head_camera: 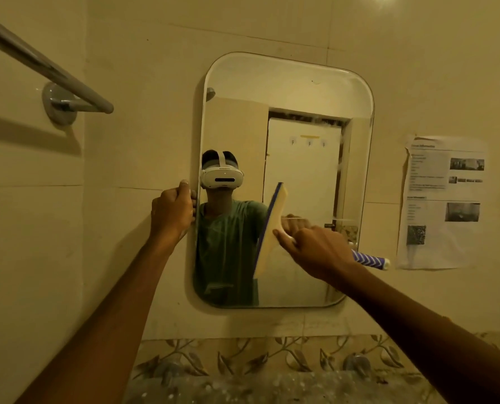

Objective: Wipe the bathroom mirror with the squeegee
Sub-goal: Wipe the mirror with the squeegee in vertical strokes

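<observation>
Both your forearms reached up to the wall mirror (301,91). Your left hand (171,209) curled closed over its left edge, likely to steady it. Your right hand (315,252) wrapped tight around the squeegee (272,231) handle, fingers near the head, blade standing almost upright against the lower middle glass, likely mid-stroke.
</observation>
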A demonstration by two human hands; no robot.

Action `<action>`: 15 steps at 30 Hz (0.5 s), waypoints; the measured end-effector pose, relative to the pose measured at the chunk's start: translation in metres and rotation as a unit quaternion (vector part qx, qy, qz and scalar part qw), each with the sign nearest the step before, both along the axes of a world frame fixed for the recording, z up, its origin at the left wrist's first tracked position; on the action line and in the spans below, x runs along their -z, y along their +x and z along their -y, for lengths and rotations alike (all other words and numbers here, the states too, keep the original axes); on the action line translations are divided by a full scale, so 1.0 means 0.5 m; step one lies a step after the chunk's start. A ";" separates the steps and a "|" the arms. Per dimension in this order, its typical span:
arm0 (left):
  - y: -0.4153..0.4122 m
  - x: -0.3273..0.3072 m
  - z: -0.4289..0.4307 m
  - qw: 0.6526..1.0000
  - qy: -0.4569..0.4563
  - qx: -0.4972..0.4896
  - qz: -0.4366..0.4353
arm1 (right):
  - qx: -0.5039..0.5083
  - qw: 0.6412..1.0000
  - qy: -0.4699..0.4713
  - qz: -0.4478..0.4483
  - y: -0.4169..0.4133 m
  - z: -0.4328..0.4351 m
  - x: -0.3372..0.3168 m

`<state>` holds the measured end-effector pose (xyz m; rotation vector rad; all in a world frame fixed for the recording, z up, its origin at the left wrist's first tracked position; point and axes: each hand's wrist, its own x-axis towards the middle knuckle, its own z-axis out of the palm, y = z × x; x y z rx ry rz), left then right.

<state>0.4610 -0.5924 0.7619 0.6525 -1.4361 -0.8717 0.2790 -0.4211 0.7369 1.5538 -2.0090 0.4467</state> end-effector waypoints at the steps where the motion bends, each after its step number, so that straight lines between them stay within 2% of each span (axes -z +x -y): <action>1: 0.000 0.002 0.000 1.000 -0.010 -0.012 0.007 | -0.015 1.000 0.000 -0.011 0.011 0.015 0.007; 5: 0.000 0.002 -0.007 0.999 -0.012 -0.029 0.018 | -0.022 0.995 0.046 -0.089 0.090 0.122 0.035; 10: -0.001 -0.004 -0.012 1.000 -0.006 -0.023 0.013 | -0.002 0.995 0.022 -0.100 0.109 0.160 0.025; 15: -0.003 0.002 -0.004 1.000 -0.006 -0.020 0.008 | -0.033 0.999 -0.004 0.000 -0.015 0.067 0.010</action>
